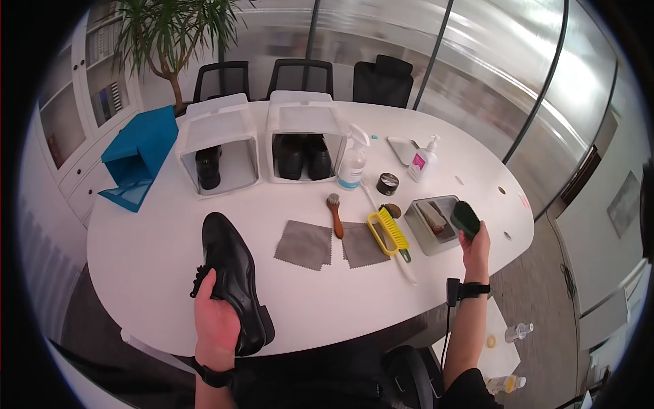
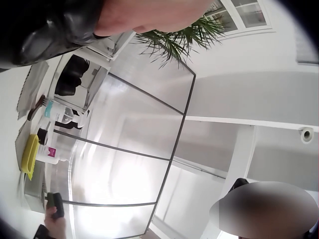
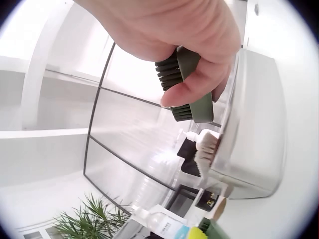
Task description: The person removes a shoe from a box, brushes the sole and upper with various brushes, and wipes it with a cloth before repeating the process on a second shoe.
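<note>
A black lace-up dress shoe (image 1: 231,255) is held in my left hand (image 1: 216,324) at the near left of the table, toe pointing away, thumb up by the laces. My right hand (image 1: 477,247) grips a green shoe brush (image 1: 465,219) at the right, beside and above a grey metal bin (image 1: 424,235). In the right wrist view the brush's dark bristles (image 3: 172,79) point left, and thumb and fingers wrap its green back. Another brush with pale bristles (image 3: 205,149) lies in the bin. The left wrist view shows only part of the shoe (image 2: 55,35).
Two grey cloths (image 1: 304,244), a wooden-handled brush (image 1: 336,215) and a yellow brush (image 1: 390,232) lie mid-table. Behind stand a spray bottle (image 1: 353,163), a round tin (image 1: 387,184), a pump bottle (image 1: 424,162), two shoe boxes (image 1: 216,129) holding black shoes and a blue bag (image 1: 146,150).
</note>
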### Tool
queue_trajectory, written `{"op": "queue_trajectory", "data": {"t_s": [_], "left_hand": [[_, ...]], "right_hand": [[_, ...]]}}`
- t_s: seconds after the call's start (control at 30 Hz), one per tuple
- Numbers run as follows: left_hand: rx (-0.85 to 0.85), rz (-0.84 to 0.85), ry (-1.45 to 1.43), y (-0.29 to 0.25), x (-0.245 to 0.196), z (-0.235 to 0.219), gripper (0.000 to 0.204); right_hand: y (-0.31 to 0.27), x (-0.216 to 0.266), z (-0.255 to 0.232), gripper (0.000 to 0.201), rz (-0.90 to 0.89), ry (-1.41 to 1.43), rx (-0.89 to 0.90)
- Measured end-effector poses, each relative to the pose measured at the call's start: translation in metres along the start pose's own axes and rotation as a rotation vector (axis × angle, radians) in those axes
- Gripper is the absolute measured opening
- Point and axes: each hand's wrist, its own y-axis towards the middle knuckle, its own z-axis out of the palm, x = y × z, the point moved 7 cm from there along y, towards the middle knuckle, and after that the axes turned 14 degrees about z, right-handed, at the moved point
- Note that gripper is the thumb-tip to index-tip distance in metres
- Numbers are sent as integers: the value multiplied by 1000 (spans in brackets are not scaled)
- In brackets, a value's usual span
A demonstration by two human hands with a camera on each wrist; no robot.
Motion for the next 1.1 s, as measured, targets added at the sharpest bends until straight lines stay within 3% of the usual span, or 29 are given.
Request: {"op": "queue_trajectory", "data": {"t_s": [0.2,0.3,0.37,0.47,0.6,0.8,0.87,0.9,0.93,1.0,1.1], "left_hand": [[-33,-22,8,12,10,-9,40],[-59,-90,28,17,17,-15,39],[-68,-128,27,19,22,-18,39],[-63,-98,65,22,25,-18,37],[-36,-154,79,19,31,-13,35],[-36,-172,113,18,33,-12,33],[-29,-168,119,19,34,-14,33],[-13,-206,105,19,35,-16,33],[3,-242,91,19,37,-16,34],[-10,-216,107,15,34,-8,34],[-25,-179,125,12,30,-6,34]], "right_hand": [[-6,-19,-4,41,-36,-148,-85],[4,-25,-11,50,-99,-341,-179],[10,-19,-13,60,-269,-601,-337],[-7,-20,-4,64,-194,-833,-368],[-16,-13,-10,66,-266,-849,-444],[-52,15,10,45,-575,-870,-496],[-52,18,29,39,-908,-1154,-459],[-38,16,30,39,-822,-1125,-346],[-33,16,27,39,-823,-1125,-349],[-15,3,32,36,-523,-1296,-239],[-17,3,35,35,-520,-1276,-272]]}}
